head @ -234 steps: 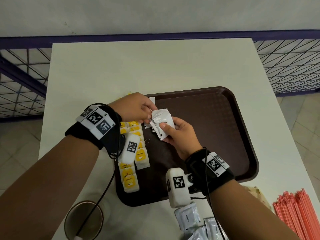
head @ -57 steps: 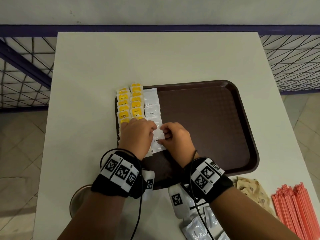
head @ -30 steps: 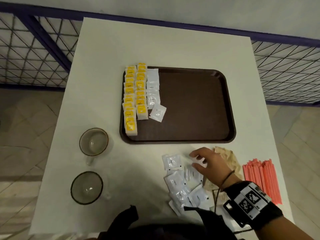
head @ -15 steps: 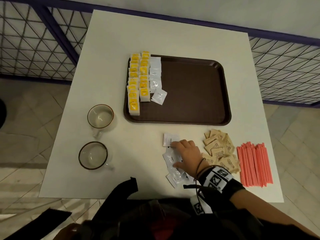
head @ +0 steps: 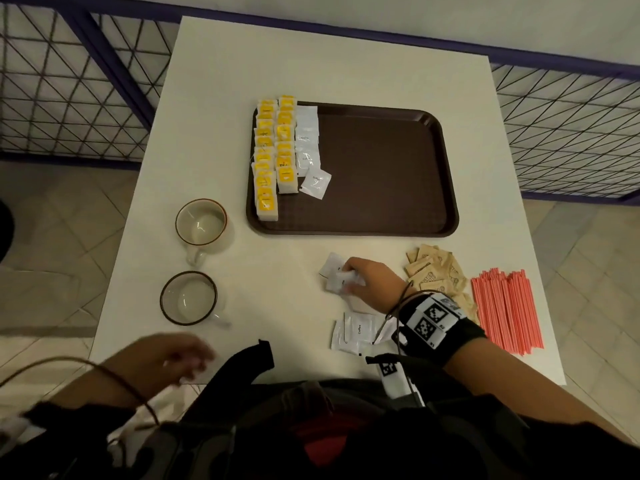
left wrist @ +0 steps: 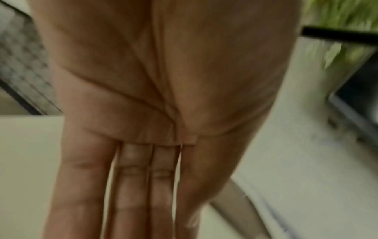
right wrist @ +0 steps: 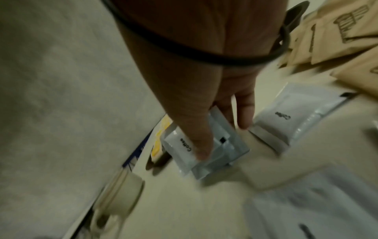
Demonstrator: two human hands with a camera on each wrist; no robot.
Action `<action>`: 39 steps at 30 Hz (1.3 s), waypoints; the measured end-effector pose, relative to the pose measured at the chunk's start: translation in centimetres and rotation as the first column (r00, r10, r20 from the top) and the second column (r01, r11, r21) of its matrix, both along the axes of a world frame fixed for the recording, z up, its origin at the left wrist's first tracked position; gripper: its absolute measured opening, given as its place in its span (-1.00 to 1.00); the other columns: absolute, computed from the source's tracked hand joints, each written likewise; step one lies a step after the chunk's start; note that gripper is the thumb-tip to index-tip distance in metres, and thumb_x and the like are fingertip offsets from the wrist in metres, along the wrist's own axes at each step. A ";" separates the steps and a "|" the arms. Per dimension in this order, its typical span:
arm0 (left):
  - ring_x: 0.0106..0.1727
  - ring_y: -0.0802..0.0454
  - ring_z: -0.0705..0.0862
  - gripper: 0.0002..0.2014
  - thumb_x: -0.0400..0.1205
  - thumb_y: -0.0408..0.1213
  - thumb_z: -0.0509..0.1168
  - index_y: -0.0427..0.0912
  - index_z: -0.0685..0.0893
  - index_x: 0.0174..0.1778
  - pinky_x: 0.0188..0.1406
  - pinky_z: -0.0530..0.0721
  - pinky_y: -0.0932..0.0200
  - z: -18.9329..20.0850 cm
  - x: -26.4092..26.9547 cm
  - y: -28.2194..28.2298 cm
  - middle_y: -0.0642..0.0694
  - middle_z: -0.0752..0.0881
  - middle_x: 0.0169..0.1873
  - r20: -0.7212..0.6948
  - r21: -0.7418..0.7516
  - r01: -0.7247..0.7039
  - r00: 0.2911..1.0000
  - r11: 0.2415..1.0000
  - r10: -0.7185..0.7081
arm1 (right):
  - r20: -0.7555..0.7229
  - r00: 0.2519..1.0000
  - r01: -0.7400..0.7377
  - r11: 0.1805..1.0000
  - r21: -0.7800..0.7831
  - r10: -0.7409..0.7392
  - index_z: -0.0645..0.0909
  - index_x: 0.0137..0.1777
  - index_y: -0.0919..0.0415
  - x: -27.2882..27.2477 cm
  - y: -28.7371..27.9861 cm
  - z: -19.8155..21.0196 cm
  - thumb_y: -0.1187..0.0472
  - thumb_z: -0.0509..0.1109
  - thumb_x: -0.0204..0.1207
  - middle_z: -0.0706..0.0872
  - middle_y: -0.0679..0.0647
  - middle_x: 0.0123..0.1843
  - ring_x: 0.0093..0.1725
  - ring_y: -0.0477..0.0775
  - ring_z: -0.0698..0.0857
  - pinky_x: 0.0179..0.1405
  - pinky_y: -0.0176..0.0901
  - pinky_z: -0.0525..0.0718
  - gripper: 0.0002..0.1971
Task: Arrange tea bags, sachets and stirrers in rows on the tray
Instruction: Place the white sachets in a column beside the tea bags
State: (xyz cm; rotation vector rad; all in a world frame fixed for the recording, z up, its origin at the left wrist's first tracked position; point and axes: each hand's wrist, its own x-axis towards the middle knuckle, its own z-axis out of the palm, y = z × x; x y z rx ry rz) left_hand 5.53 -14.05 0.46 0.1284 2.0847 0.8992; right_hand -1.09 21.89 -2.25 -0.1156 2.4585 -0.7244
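**Picking up more coffee sachets for the third row**

Your right hand (head: pixel 367 284) pinches a small stack of white coffee sachets (right wrist: pixel 206 150), thumb on top and fingers under, near the middle of the surface (head: pixel 311 64). You hold several together, probably so one trip can feed the row. More loose sachets (head: pixel 355 332) lie nearer to you, beside your wrist.

The tray (head: pixel 388 174) stands farther away, and its left part is already filled: two rows of yellow tea bags (head: pixel 275 154) run from far to near, and beside them on the right a shorter row of white sachets (head: pixel 306 140). The nearest one (head: pixel 316 183) lies tilted, so I think it needs straightening before you continue.

To the right of your hand lie the brown sachets (head: pixel 433 271), and farther right the pink stirrers (head: pixel 505 306), both not yet on the tray. Two cups (head: pixel 201 221) stand at the left.

Your left hand (left wrist: pixel 155 129) is spread flat and holds nothing, at the near left edge.
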 end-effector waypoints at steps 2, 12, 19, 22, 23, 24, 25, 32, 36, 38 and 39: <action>-0.13 0.23 0.76 -0.64 0.35 0.06 0.32 0.00 0.75 -0.01 -0.12 0.68 0.40 4.0 -2.7 3.5 0.13 0.81 -0.13 -0.052 0.250 -0.056 0.996 0.967 0.072 | 0.041 0.991 0.130 0.980 -0.153 -0.125 0.54 0.17 0.27 -0.5 0.1 1.3 0.23 0.31 0.58 0.63 0.10 -0.12 -0.27 0.01 0.58 -0.20 -0.10 0.54 -0.79; -0.01 -0.01 0.75 -0.76 0.56 -0.47 0.34 -0.18 0.65 0.12 -0.09 0.74 0.08 3.1 -7.9 16.7 -0.16 0.77 0.01 0.112 0.599 -0.522 0.806 0.608 0.581 | 0.436 0.808 0.579 0.399 -0.711 -0.396 0.60 0.11 0.38 -0.8 -2.8 6.5 0.38 0.33 0.56 0.77 0.18 -0.14 -0.19 0.08 0.77 -0.25 -0.14 0.79 -0.83; 0.01 -0.14 0.75 -0.82 0.55 -0.48 0.35 -0.18 0.69 0.01 -0.06 0.73 -0.04 2.6 -8.4 16.4 -0.22 0.76 0.00 0.191 0.618 -0.595 0.748 0.515 0.635 | 0.373 0.763 0.589 0.333 -0.736 -0.528 0.63 -0.05 0.31 -0.3 -2.7 6.7 0.33 0.34 0.56 0.71 0.18 -0.16 -0.15 0.08 0.72 -0.31 -0.05 0.79 -0.93; -0.11 -0.11 0.74 -0.87 0.54 -0.45 0.36 -0.22 0.71 -0.03 -0.18 0.73 0.01 2.5 -8.6 16.5 -0.24 0.76 -0.10 0.179 0.625 -0.573 0.766 0.530 0.618 | 0.272 0.812 0.516 0.416 -0.749 -0.517 0.63 0.01 0.32 -0.4 -3.2 6.7 0.32 0.40 0.52 0.70 0.24 -0.12 -0.16 0.08 0.71 -0.28 -0.05 0.79 -0.89; -0.15 -0.10 0.72 -0.90 0.57 -0.42 0.34 -0.22 0.71 -0.05 -0.24 0.72 0.07 2.4 -8.6 16.6 -0.23 0.76 -0.14 0.197 0.621 -0.587 0.758 0.519 0.621 | 0.245 0.803 0.511 0.417 -0.752 -0.543 0.63 -0.02 0.30 -0.6 -3.3 6.7 0.33 0.39 0.52 0.70 0.21 -0.15 -0.17 0.08 0.71 -0.27 -0.03 0.79 -0.92; -0.19 -0.08 0.70 -0.91 0.60 -0.39 0.30 -0.22 0.72 -0.07 -0.30 0.70 0.13 2.3 -8.6 16.5 -0.20 0.76 -0.18 0.225 0.616 -0.611 0.741 0.497 0.633 | 0.234 0.783 0.520 0.398 -0.756 -0.576 0.62 -0.05 0.29 -0.9 -3.2 6.7 0.33 0.38 0.53 0.71 0.18 -0.18 -0.19 0.06 0.72 -0.25 -0.02 0.80 -0.95; -0.21 -0.06 0.68 -0.88 0.63 -0.37 0.27 -0.23 0.73 -0.09 -0.33 0.68 0.18 2.1 -8.6 16.4 -0.17 0.76 -0.21 0.256 0.609 -0.643 0.713 0.463 0.653 | 0.243 0.756 0.538 0.366 -0.760 -0.608 0.62 -0.07 0.28 -1.1 -3.1 6.8 0.34 0.37 0.54 0.72 0.14 -0.20 -0.19 0.04 0.72 -0.23 -0.02 0.79 -0.97; -0.27 -0.03 0.71 -0.92 0.60 -0.51 0.28 -0.34 0.64 -0.03 -0.24 0.76 0.20 1.5 -9.0 15.6 -0.19 0.73 -0.26 0.302 0.603 -0.735 0.571 0.311 0.764 | 0.417 0.655 0.629 0.149 -0.763 -0.630 0.62 -0.12 0.32 -0.9 -2.0 7.1 0.39 0.31 0.57 0.71 0.14 -0.23 -0.23 0.03 0.72 -0.21 -0.14 0.78 -0.92; -0.10 -0.12 0.73 -0.97 0.63 -0.49 0.24 -0.31 0.55 -0.08 0.00 0.77 0.02 1.5 -9.0 15.8 -0.29 0.67 -0.10 0.387 0.614 -0.759 0.530 0.218 0.754 | 0.544 0.672 0.668 0.094 -0.738 -0.502 0.58 -0.10 0.29 -0.2 -2.9 6.6 0.37 0.29 0.58 0.73 0.15 -0.16 -0.12 0.08 0.75 -0.07 0.06 0.79 -0.94; 0.02 -0.13 0.71 -0.94 0.62 -0.52 0.24 -0.30 0.55 -0.09 0.10 0.73 -0.01 1.6 -8.7 16.1 -0.29 0.69 -0.05 0.432 0.608 -0.749 0.591 0.265 0.681 | 0.561 0.675 0.667 0.071 -0.742 -0.479 0.57 -0.06 0.34 -0.2 -3.7 6.2 0.40 0.28 0.58 0.75 0.19 -0.14 -0.10 0.11 0.76 -0.05 0.02 0.79 -0.95; 0.03 -0.12 0.70 -0.92 0.61 -0.54 0.23 -0.30 0.56 -0.11 0.14 0.71 -0.01 1.7 -8.5 16.2 -0.27 0.70 -0.05 0.426 0.602 -0.726 0.644 0.333 0.635 | 0.544 0.675 0.658 0.074 -0.749 -0.498 0.57 -0.05 0.36 -0.4 -3.9 6.1 0.42 0.27 0.58 0.75 0.21 -0.15 -0.12 0.11 0.77 -0.06 -0.03 0.79 -0.94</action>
